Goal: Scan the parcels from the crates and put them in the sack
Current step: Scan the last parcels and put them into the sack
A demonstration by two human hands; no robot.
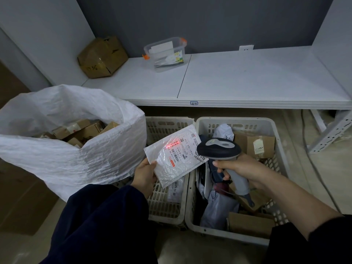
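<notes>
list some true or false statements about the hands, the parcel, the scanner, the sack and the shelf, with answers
1. The left hand holds a white parcel by its lower corner. True.
2. The scanner lies inside the right crate. False: the right hand grips its handle and holds it above the crate.
3. Red scanner light falls on the parcel's label. True.
4. The sack is empty. False: cardboard boxes lie in it.
5. On the shelf, the brown box stands to the right of the clear tub. False: it stands to the left.
</notes>
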